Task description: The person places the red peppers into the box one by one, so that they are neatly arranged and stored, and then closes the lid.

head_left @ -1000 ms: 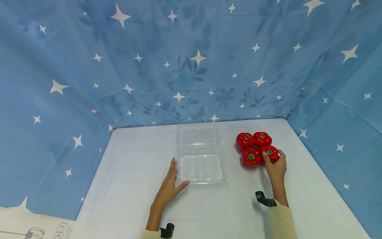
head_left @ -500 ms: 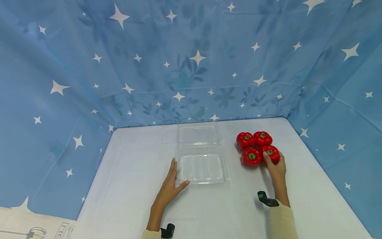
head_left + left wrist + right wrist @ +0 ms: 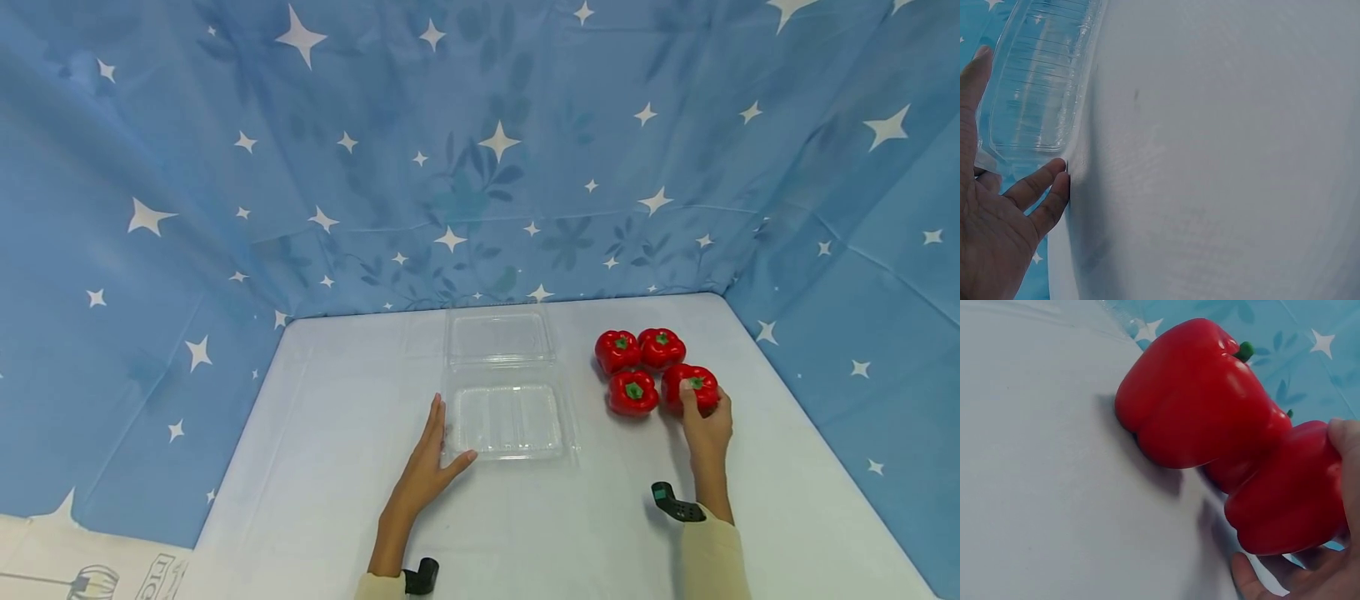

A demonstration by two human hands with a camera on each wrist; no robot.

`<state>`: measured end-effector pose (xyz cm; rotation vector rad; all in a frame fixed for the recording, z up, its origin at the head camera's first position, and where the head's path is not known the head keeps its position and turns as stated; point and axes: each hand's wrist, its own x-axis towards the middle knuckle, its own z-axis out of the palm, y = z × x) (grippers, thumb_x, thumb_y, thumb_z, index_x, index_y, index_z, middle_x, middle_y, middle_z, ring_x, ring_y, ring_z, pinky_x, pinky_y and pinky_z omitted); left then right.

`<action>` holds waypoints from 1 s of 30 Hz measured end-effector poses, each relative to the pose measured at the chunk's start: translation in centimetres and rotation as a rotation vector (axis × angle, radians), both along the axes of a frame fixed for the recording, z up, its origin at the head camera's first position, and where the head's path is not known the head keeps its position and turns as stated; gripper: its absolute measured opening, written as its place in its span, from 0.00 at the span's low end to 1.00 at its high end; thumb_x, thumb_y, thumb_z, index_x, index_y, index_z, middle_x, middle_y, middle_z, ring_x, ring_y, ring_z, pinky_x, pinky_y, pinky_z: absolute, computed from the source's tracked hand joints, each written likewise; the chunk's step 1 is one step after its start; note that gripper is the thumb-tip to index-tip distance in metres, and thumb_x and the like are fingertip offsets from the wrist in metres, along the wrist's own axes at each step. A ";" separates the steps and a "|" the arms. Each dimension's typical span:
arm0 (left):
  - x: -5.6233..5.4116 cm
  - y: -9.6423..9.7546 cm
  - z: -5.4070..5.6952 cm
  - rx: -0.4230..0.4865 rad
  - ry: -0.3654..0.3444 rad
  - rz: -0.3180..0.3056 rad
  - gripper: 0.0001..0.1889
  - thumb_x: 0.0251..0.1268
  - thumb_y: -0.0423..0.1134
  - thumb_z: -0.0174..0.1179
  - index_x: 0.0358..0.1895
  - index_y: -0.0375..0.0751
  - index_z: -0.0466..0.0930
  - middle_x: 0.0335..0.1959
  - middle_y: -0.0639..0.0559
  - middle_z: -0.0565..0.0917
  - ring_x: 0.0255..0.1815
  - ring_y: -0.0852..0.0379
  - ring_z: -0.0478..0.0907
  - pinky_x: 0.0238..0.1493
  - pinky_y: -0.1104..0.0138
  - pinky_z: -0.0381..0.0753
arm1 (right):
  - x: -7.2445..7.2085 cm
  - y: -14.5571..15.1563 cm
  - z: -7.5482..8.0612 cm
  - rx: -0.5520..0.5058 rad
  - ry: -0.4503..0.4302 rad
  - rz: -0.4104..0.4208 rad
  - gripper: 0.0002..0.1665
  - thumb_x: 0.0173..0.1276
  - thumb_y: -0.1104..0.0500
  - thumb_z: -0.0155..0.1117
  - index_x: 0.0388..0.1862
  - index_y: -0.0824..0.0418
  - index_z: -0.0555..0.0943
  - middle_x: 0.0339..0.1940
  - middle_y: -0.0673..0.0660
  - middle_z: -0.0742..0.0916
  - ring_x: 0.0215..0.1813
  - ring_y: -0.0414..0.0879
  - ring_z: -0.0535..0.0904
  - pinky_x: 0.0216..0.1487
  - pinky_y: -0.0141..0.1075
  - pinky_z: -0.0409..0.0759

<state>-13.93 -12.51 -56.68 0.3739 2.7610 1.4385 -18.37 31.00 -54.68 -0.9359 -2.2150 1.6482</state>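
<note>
My right hand grips a red bell pepper, thumb on the near side and fingers round its right. In the right wrist view this bell pepper appears tilted, with a shadow under it on the table. Three more red bell peppers stand grouped just left of it; the nearest one has a green stem facing up. My left hand lies with spread, fairly straight fingers at the near left corner of a clear plastic clamshell box. The left wrist view has its fingertips beside the box's edge.
The clamshell's lid lies folded back toward the far side. A white table bears everything. Blue star-patterned cloth hangs behind the table and along both sides.
My right hand has moved slightly right with its bell pepper, opening a gap between it and the other bell peppers. The left hand and the clamshell box stay put.
</note>
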 end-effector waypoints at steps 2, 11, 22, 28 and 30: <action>0.0 -0.1 0.0 -0.003 -0.005 0.001 0.55 0.61 0.60 0.63 0.80 0.43 0.37 0.82 0.56 0.36 0.75 0.44 0.61 0.70 0.56 0.69 | 0.1 0.0 0.1 -0.017 0.011 -0.037 0.52 0.70 0.32 0.50 0.80 0.55 0.46 0.81 0.59 0.55 0.81 0.58 0.48 0.75 0.57 0.59; 0.1 -0.4 0.1 -0.011 -0.015 0.003 0.55 0.61 0.60 0.64 0.80 0.44 0.37 0.82 0.58 0.36 0.76 0.45 0.61 0.71 0.56 0.68 | 0.8 0.0 1.4 -0.237 0.199 -0.169 0.46 0.67 0.36 0.59 0.77 0.45 0.50 0.80 0.48 0.56 0.81 0.45 0.47 0.76 0.46 0.62; -0.1 -0.6 0.2 -0.007 -0.017 -0.004 0.55 0.61 0.59 0.64 0.80 0.46 0.36 0.82 0.56 0.36 0.76 0.45 0.60 0.71 0.55 0.68 | 0.7 -0.2 3.0 -0.616 0.629 -0.093 0.40 0.70 0.57 0.62 0.73 0.38 0.52 0.74 0.45 0.60 0.74 0.42 0.54 0.42 0.29 0.86; -0.1 -0.3 0.1 -0.007 -0.009 0.009 0.54 0.61 0.57 0.65 0.80 0.44 0.37 0.82 0.54 0.37 0.77 0.45 0.57 0.71 0.55 0.68 | 0.7 -0.2 4.1 -0.716 0.750 -0.038 0.39 0.71 0.58 0.60 0.73 0.39 0.54 0.73 0.46 0.62 0.72 0.42 0.56 0.47 0.35 0.87; -0.1 -0.1 0.1 -0.006 -0.008 0.006 0.54 0.61 0.57 0.65 0.80 0.44 0.37 0.82 0.54 0.37 0.77 0.46 0.57 0.71 0.55 0.67 | 0.8 -0.2 4.5 -0.747 0.792 -0.022 0.38 0.70 0.59 0.59 0.73 0.39 0.55 0.73 0.47 0.63 0.73 0.44 0.56 0.48 0.37 0.87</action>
